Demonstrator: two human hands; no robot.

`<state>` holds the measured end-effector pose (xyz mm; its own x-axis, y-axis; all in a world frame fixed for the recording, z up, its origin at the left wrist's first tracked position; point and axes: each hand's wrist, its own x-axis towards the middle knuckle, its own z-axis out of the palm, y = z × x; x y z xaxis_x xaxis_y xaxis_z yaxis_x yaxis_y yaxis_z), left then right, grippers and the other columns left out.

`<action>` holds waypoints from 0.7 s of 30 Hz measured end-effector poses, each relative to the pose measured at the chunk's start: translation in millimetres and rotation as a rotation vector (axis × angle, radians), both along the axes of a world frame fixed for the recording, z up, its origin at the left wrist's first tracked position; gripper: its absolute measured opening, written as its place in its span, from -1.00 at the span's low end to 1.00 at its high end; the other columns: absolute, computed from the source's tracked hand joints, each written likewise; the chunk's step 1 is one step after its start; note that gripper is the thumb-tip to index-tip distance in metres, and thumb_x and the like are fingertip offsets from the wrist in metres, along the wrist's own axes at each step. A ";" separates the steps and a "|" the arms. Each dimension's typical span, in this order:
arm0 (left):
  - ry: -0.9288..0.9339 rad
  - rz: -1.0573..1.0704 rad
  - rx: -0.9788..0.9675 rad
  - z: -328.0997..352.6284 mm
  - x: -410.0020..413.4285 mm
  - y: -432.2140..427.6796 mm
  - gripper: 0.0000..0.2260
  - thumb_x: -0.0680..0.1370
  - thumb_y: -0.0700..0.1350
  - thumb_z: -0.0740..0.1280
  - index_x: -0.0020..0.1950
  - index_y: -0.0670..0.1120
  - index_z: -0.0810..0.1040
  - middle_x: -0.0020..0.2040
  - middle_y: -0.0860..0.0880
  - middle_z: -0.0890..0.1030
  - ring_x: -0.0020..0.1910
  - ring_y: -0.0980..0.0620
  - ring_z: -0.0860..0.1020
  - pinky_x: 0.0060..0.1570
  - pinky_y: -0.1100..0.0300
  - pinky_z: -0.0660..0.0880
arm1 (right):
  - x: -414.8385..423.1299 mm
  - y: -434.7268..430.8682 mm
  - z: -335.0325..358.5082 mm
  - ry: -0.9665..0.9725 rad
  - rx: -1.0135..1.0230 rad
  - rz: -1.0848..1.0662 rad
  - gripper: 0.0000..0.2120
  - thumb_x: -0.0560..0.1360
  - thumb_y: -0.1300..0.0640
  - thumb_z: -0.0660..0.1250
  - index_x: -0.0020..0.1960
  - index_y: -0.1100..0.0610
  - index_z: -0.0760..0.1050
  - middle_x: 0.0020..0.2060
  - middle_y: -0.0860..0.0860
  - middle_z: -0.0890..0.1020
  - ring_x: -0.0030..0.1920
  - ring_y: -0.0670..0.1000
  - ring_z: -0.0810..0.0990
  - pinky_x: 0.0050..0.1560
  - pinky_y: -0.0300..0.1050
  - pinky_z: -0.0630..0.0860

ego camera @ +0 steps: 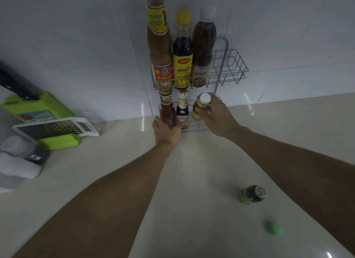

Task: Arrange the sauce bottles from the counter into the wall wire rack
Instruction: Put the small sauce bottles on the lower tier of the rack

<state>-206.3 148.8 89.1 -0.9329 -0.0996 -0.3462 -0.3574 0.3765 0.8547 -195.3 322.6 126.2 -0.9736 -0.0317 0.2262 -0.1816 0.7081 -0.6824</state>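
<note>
A two-tier wire rack (233, 65) hangs on the tiled wall. Its upper tier holds a tall tan sauce bottle (159, 44), a dark yellow-capped bottle (182, 56) and a brown white-capped bottle (203, 46). In the lower tier stand a red chili sauce bottle (166, 108) and a dark bottle with a red label (182, 111). My right hand (217, 115) grips a small white-capped yellow-labelled bottle (200, 106) at the lower tier's right side. My left hand (166, 131) rests against the lower tier's front by the chili bottle; whether it grips anything is unclear.
A small dark bottle with a green label (253, 194) and a green cap (274, 227) lie on the pale counter at front right. At left are a green grater box (41, 111), a white grater (55, 126) and white containers (17, 159).
</note>
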 end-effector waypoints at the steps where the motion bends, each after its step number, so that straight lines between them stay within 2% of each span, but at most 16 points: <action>1: -0.028 0.000 0.020 -1.7 -2.9 -0.6 -0.24 0.49 -0.03 0.44 0.57 -0.20 0.15 0.55 -0.18 0.20 0.51 -0.22 0.30 0.47 -0.06 0.29 | -4.6 -0.6 -3.5 -0.005 0.002 -0.002 -0.78 0.57 0.05 0.26 0.16 0.14 0.42 -0.04 0.07 0.60 -0.05 0.08 0.56 0.00 0.09 0.54; 4: -0.067 -0.002 0.076 -7.3 -8.8 -3.2 -0.32 0.35 -0.02 0.42 0.44 -0.14 0.35 0.37 -0.18 0.49 0.34 -0.20 0.50 0.28 0.01 0.46 | -20.9 -3.0 -11.1 -0.070 -0.004 -0.017 -0.77 0.57 0.06 0.24 0.15 0.16 0.39 -0.07 0.08 0.59 -0.08 0.07 0.55 -0.04 0.05 0.53; 7: -0.047 -0.036 0.070 -29.0 -16.4 -6.0 -0.28 0.23 0.04 0.37 0.39 -0.09 0.38 0.25 -0.18 0.59 0.22 -0.19 0.57 0.26 -0.13 0.53 | -38.2 -4.0 -16.4 -0.182 -0.019 -0.041 -0.73 0.61 0.15 0.26 0.25 0.21 0.31 -0.04 0.10 0.58 -0.05 0.08 0.55 -0.08 -0.08 0.43; 10: -0.036 -0.052 0.039 -55.7 -25.4 -10.2 -0.29 0.20 0.09 0.34 0.36 -0.01 0.38 0.23 -0.17 0.58 0.19 -0.21 0.58 0.21 -0.23 0.55 | -50.2 -4.0 -22.7 -0.277 -0.001 -0.042 -0.67 0.63 0.17 0.26 0.32 0.25 0.26 -0.01 0.15 0.56 -0.04 0.08 0.52 -0.07 -0.11 0.36; 12: -0.034 -0.084 0.006 -58.6 -25.9 -12.1 -0.37 0.28 0.05 0.34 0.35 -0.01 0.37 0.26 -0.15 0.55 0.21 -0.20 0.56 0.21 -0.20 0.55 | -53.8 -4.3 -28.9 -0.330 -0.010 -0.062 -0.67 0.63 0.16 0.25 0.32 0.25 0.26 -0.02 0.11 0.54 -0.03 0.08 0.51 -0.07 -0.11 0.36; 16: -0.009 -0.146 -0.040 -36.0 -13.9 -11.4 -0.35 0.41 -0.04 0.33 0.49 -0.06 0.26 0.41 -0.15 0.40 0.31 -0.17 0.48 0.32 -0.14 0.48 | -55.0 -4.6 -37.3 -0.378 -0.052 -0.094 -0.70 0.64 0.09 0.23 0.29 0.24 0.30 -0.02 0.11 0.53 -0.01 0.09 0.51 -0.07 -0.08 0.39; 19: -0.008 -0.174 -0.037 -33.7 -12.2 -11.6 -0.29 0.44 -0.11 0.33 0.57 -0.07 0.18 0.48 -0.14 0.32 0.39 -0.15 0.40 0.40 -0.12 0.41 | -53.4 -6.4 -38.2 -0.429 -0.111 -0.100 -0.69 0.64 0.07 0.24 0.30 0.20 0.30 0.06 0.16 0.56 0.05 0.12 0.54 0.05 0.05 0.50; 21: -0.011 -0.164 -0.030 -36.7 -13.5 -12.0 -0.23 0.38 -0.06 0.34 0.58 -0.07 0.17 0.48 -0.15 0.34 0.40 -0.16 0.41 0.39 -0.13 0.42 | -52.6 -6.9 -41.4 -0.445 -0.137 -0.110 -0.69 0.62 0.06 0.25 0.29 0.15 0.29 0.09 0.16 0.58 0.11 0.16 0.56 0.17 0.19 0.53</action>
<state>-219.9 136.8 52.4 -0.9338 0.0430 -0.3552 -0.2981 0.4556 0.8388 -247.9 315.7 84.8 -0.9726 0.0778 -0.2189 0.2206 0.6048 -0.7652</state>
